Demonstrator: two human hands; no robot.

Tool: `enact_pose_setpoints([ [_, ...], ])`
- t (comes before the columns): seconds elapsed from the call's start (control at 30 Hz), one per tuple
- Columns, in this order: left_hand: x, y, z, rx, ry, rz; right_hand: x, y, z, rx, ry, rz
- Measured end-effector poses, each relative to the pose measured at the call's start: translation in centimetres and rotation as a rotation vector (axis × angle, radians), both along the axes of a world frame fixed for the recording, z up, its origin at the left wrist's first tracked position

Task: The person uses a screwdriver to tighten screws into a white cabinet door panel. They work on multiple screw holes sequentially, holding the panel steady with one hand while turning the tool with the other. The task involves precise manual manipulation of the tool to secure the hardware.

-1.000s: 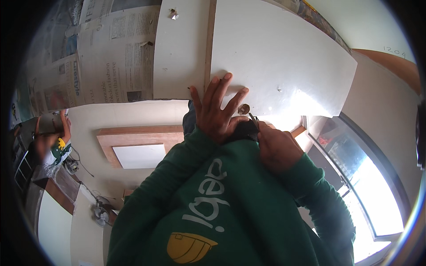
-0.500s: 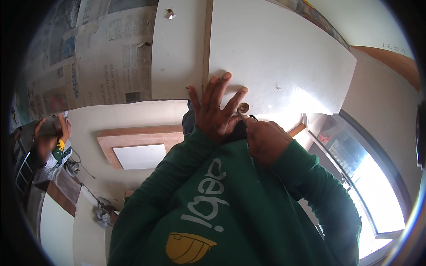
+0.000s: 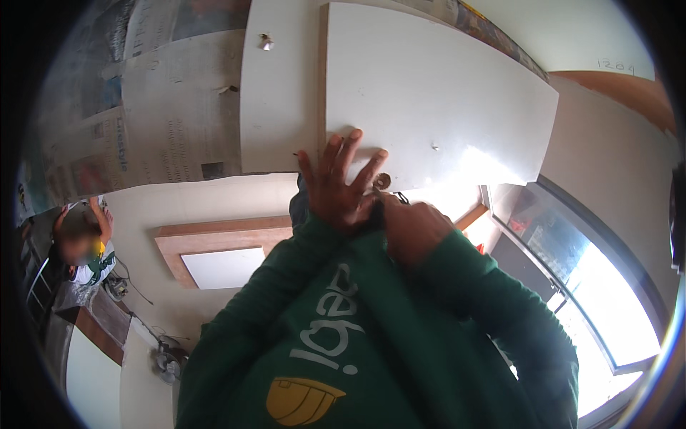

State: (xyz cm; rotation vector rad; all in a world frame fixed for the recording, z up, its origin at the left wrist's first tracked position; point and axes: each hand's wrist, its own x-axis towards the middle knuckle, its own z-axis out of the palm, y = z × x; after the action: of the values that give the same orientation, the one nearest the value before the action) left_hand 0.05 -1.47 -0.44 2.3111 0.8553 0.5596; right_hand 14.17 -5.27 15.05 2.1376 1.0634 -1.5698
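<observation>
A white panel [image 3: 443, 93] with a brown edge lies over a wider white board [image 3: 284, 93]. My left hand [image 3: 339, 187] presses on the panel near its close edge, fingers spread and stretched out. Just right of those fingers is a round, brown, rough-looking recess [image 3: 382, 181] in the panel. My right hand [image 3: 416, 230] is closed beside it, with its fingertips at the panel edge by the recess. A small dark loop shows at its knuckles; the thing in its grip is mostly hidden.
Newspaper sheets [image 3: 182, 100] cover the surface at left. A crumpled scrap [image 3: 266, 43] lies on the board. At far left another person [image 3: 82, 243] has raised arms, near a fan [image 3: 168, 361]. An open window [image 3: 593, 279] stands at right.
The panel and both hands appear slightly further left and lower in the view. My right hand has come a little closer to my left, still at the recess.
</observation>
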Motion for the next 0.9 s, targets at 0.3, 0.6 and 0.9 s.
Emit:
enact_pose_setpoints([
  [0.3,-0.1,-0.1,0.8,-0.138,0.012,-0.013,1.5,-2.0,3.3,0.083,-0.048,-0.062],
  [0.6,0.0,-0.1,1.1,-0.085,0.053,-0.013,-0.3,-2.1,1.4,0.077,-0.036,0.015],
  [0.9,0.2,-0.5,0.6,-0.050,0.011,0.026,0.2,-2.2,0.9,0.092,-0.034,0.060],
])
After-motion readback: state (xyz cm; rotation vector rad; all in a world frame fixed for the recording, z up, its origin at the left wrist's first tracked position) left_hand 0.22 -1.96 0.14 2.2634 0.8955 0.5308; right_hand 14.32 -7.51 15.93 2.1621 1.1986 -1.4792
